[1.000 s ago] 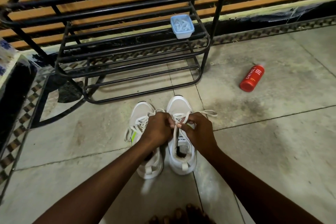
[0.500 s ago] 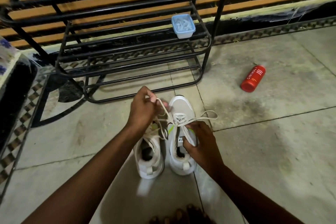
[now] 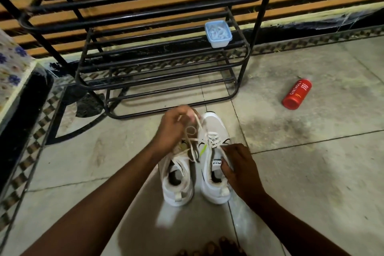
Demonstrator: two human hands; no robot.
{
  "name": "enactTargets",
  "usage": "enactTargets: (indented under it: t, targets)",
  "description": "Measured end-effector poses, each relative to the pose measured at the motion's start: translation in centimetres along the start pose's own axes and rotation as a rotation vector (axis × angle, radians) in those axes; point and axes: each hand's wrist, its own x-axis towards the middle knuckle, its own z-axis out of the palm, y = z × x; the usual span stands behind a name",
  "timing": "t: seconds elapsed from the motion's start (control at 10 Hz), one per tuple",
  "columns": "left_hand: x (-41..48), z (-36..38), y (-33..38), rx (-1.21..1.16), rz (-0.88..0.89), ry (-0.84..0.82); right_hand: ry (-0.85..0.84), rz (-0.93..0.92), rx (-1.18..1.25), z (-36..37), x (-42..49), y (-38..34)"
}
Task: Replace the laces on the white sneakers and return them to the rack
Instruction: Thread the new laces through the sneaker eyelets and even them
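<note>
Grey floor tiles (image 3: 311,172) formed the work surface, with a black metal rack (image 3: 263,6) standing against a slatted wall. On my remote feed I noted a small blue container (image 3: 218,33) on a rack shelf and a red bottle (image 3: 297,93) lying on its side well to the right. Both shoes stood side by side on the floor just in front of the rack, toes towards it. The left hand (image 3: 173,129) was raised over the left sneaker (image 3: 177,189), fingers pinched on a white lace (image 3: 199,129) running down to the right sneaker (image 3: 214,124). The right hand (image 3: 239,164) had its fingers curled on that shoe's collar beside the tongue.
</note>
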Motion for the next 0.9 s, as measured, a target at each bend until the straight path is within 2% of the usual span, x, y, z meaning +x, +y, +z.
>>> enactTargets:
  t: [0.1,0.2,0.3,0.4,0.5,0.6,0.7,0.8,0.9]
  targets:
    - [-0.1,0.0,0.8,-0.516,-0.271,0.084,0.009,0.015,-0.022,0.3,-0.2,-0.2]
    - [0.0,-1.9,-0.5,0.482,0.192,-0.226,0.009,0.030,-0.061,0.6,-0.2,-0.6]
    - [0.2,-2.1,-2.0,1.185,0.501,-0.481,0.005,0.032,-0.081,0.7,-0.2,-0.5]
    - [0.2,-1.7,-1.9,0.978,0.463,-0.344,0.011,0.027,-0.087,0.7,-0.1,-0.5]
    - [0.3,-1.6,0.1,0.343,0.186,-0.059,0.003,0.030,-0.092,0.5,0.0,-0.6]
    - [0.5,-0.9,2.5,-0.463,-0.218,0.099,0.006,0.033,-0.094,0.4,0.0,-0.7]
    - [0.5,-2.2,1.1,0.100,0.095,-0.034,0.014,0.033,-0.108,0.4,-0.1,-1.2]
    - [0.7,-2.9,-1.5,0.892,0.419,-0.334,0.023,0.041,-0.135,0.5,-0.1,-1.5]
    - [0.5,-2.1,-1.9,1.122,0.388,-0.470,0.005,0.075,-0.134,0.8,-0.3,-1.6]
